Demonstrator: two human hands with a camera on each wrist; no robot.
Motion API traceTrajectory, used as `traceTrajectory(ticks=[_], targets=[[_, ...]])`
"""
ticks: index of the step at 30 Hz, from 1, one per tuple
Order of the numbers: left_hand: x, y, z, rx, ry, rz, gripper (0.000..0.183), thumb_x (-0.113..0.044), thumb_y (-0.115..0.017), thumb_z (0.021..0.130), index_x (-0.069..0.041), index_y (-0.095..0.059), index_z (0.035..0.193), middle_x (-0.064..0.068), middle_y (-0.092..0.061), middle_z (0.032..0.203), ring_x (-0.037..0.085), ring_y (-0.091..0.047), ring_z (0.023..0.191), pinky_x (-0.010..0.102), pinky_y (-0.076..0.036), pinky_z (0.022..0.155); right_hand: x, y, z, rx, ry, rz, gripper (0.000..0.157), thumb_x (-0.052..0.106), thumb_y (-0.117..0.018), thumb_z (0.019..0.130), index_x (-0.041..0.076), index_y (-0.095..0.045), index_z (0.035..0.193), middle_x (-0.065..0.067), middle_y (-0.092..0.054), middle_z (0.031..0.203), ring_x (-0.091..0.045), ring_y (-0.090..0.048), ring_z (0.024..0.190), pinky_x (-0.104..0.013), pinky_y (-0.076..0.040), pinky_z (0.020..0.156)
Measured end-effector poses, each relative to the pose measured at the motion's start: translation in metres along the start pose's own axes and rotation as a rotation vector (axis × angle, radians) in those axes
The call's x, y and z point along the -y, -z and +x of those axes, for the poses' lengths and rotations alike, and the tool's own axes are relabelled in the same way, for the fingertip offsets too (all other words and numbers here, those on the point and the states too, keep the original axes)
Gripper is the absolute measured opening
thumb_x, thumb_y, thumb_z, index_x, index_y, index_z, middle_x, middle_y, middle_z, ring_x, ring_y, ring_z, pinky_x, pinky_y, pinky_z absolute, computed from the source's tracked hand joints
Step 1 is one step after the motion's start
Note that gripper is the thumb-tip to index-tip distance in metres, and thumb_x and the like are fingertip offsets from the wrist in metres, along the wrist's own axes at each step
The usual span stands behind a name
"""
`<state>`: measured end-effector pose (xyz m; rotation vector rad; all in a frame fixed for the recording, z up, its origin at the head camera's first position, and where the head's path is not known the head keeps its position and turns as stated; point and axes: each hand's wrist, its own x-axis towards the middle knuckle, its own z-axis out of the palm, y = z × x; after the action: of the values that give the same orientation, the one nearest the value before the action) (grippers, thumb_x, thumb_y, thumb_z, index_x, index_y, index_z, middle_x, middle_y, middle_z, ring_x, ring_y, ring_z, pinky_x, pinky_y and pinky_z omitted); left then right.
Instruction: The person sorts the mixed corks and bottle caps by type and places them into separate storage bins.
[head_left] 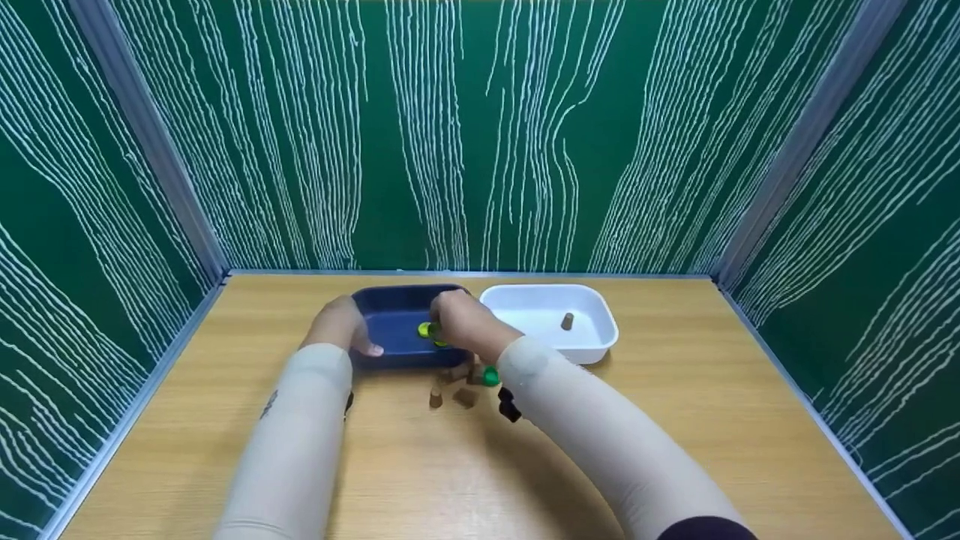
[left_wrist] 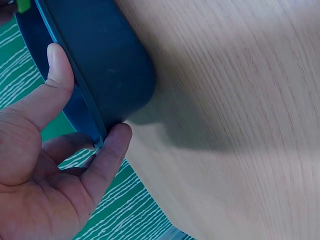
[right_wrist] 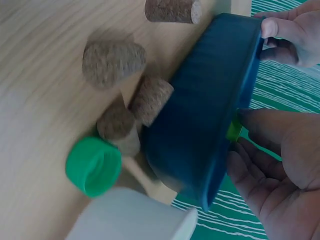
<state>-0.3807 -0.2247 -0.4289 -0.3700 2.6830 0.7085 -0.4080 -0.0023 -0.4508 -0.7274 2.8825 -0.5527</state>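
A dark blue tray [head_left: 386,341] stands at the back of the table, left of centre. My left hand [head_left: 335,322] grips its left end, thumb and fingers on the rim [left_wrist: 82,92]. Over the tray's right end is my right hand [head_left: 466,321], pinching a yellow-green bottle cap [right_wrist: 234,129] between thumb and fingers. In the head view another yellow-green cap [head_left: 424,330] shows inside the tray, just left of the right fingertips. The right hand covers part of the tray's interior.
Right of the blue tray is a white tray [head_left: 600,341] holding one cork [head_left: 568,322]. Several corks [right_wrist: 114,62] lie on the table before the blue tray, beside a green bottle cap [head_left: 490,376]. Green walls with white lines [head_left: 427,135] enclose the table's back and sides.
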Motion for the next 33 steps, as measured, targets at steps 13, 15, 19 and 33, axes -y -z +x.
traceTrajectory(ticks=[13,15,19,33], targets=[[-0.002,0.001,0.0,-0.004,-0.012,0.075,0.113,-0.031,-0.096,0.095,0.018,-0.026,0.169,0.036,-0.04,0.175,0.049,-0.039,0.167,0.054,-0.033,0.142,-0.007,-0.02,0.02,-0.072,-0.017,0.028,0.01,0.008,-0.083,0.102,0.004,-0.086,0.11,-0.007,-0.084,0.106,-0.017,-0.07,0.085,-0.039,-0.069,0.082],[-0.002,0.001,-0.002,-0.007,-0.006,0.06,0.112,-0.029,-0.096,0.095,0.017,-0.027,0.17,0.035,-0.041,0.175,0.049,-0.039,0.167,0.054,-0.033,0.142,-0.008,-0.023,0.022,-0.074,-0.013,0.043,0.013,0.007,-0.085,0.099,0.004,-0.086,0.112,-0.008,-0.085,0.109,-0.019,-0.074,0.09,-0.042,-0.071,0.087],[-0.004,0.004,-0.008,0.0,-0.003,0.05,0.111,-0.027,-0.095,0.096,0.016,-0.026,0.17,0.035,-0.04,0.176,0.049,-0.039,0.167,0.055,-0.033,0.142,-0.009,-0.029,0.026,-0.068,-0.007,0.054,0.018,0.008,-0.088,0.097,0.005,-0.086,0.114,-0.009,-0.086,0.113,-0.021,-0.079,0.098,-0.042,-0.071,0.091],[-0.004,0.001,-0.003,-0.008,0.023,0.05,0.109,-0.028,-0.096,0.095,0.012,-0.029,0.171,0.031,-0.043,0.176,0.046,-0.043,0.166,0.055,-0.035,0.141,-0.013,-0.04,0.042,-0.076,-0.077,-0.074,0.007,0.006,-0.079,0.1,0.013,-0.081,0.098,0.003,-0.069,0.083,-0.017,-0.058,0.073,-0.034,-0.048,0.066]])
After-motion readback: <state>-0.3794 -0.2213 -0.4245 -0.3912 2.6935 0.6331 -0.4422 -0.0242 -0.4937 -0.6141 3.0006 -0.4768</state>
